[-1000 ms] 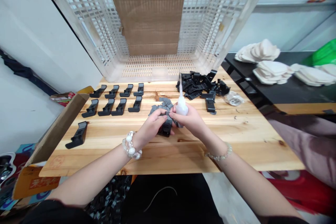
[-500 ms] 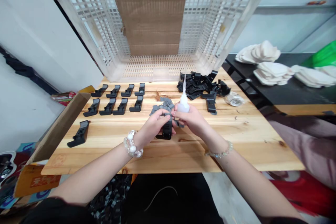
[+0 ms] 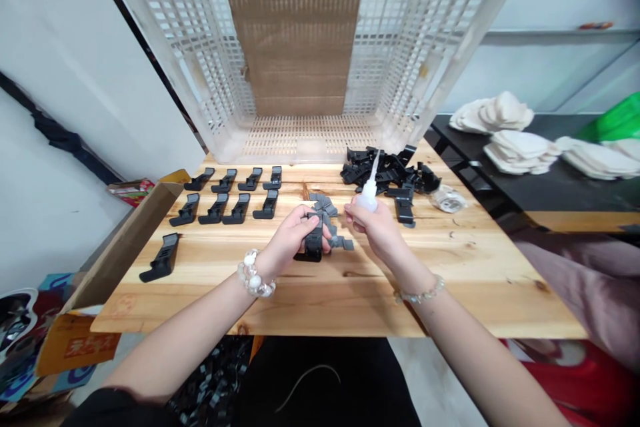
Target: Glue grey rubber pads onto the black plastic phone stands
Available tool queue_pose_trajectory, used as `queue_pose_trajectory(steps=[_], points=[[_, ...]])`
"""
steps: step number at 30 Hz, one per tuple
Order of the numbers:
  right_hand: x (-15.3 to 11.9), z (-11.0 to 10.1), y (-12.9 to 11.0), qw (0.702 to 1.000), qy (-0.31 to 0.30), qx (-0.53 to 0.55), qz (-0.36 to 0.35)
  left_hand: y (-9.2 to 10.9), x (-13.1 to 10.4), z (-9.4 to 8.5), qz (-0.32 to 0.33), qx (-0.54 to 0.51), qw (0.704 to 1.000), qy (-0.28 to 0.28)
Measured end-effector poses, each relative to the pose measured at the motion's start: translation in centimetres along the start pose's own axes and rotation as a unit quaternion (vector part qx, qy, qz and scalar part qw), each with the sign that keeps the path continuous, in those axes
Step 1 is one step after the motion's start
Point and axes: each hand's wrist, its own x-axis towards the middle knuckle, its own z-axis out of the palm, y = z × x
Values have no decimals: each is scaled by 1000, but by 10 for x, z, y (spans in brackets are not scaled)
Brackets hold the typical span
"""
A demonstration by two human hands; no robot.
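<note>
Near the middle of the wooden table (image 3: pixel 300 300), my left hand (image 3: pixel 291 235) grips a black plastic bracket (image 3: pixel 313 240), thumb resting on its upper end. My right hand (image 3: pixel 375 223) is closed around a small white glue bottle (image 3: pixel 369 197) whose long thin nozzle points up, apart from the bracket. Between and just beyond the hands lies a loose heap of small grey pads (image 3: pixel 325 205). Several black brackets (image 3: pixel 215 208) stand in rows on the left, one (image 3: pixel 163 258) set nearer to me. A jumbled pile of black brackets (image 3: pixel 380 170) lies beyond my right hand.
A white plastic crate (image 3: pixel 310 147) on its side, with cardboard (image 3: pixel 300 47) inside, stands at the table's back. A roll of clear tape (image 3: pixel 449 199) sits right of the pile. Stacked white pads (image 3: pixel 520 152) lie on a dark side table. An open carton (image 3: pixel 75 340) stands at left.
My right hand has drawn away from the bracket to the right with the bottle, exposing more grey pads. My left hand keeps hold of the bracket. The view has tilted slightly upward.
</note>
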Motion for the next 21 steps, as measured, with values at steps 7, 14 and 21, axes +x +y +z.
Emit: queue_pose_trajectory(steps=[7, 14, 21], points=[[10, -4, 13, 998, 40, 30, -25, 49, -14, -13, 87, 251, 964, 21], [13, -4, 18, 995, 71, 44, -56, 78, -55, -78, 117, 384, 886, 233], [14, -5, 15, 991, 106, 41, -74, 27, -86, -148, 19, 559, 763, 324]])
